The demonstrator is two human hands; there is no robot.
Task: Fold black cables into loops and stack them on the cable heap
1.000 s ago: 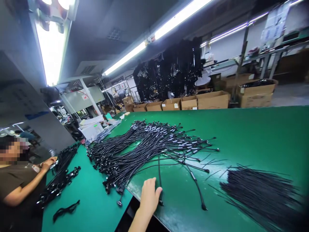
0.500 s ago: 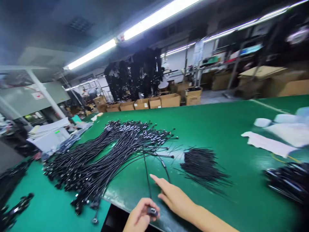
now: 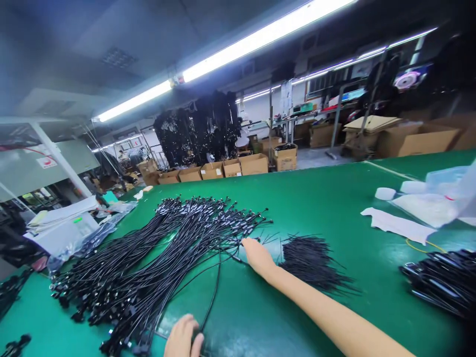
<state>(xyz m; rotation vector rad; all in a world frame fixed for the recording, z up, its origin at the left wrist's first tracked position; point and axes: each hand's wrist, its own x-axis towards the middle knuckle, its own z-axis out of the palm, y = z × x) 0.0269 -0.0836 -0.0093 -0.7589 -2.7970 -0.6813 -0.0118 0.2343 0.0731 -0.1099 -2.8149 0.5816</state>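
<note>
My left hand (image 3: 182, 338) is low at the table's near edge, its fingers curled round the lower end of a black cable (image 3: 213, 292). The connector seen there earlier is hidden in the hand. From it the cable curves up across the green tabletop to the right edge of a large cable pile (image 3: 178, 253). There my right hand (image 3: 259, 257) is stretched forward, fingers together and closed at the cable's far part; its fingertips are partly hidden. Just right of that hand lies a bundle of thin black ties or strips (image 3: 310, 263).
On the right lie white cloth-like pieces (image 3: 399, 225) and a stack of dark bundled cables (image 3: 441, 282). Papers and a white box (image 3: 70, 228) stand at the left. Cardboard boxes (image 3: 255, 164) line the far side of the green table (image 3: 320, 198).
My right hand has moved forward and closed at the cable's far part beside the pile. My left hand has shifted down and left with its end of the cable. The view has turned slightly right.
</note>
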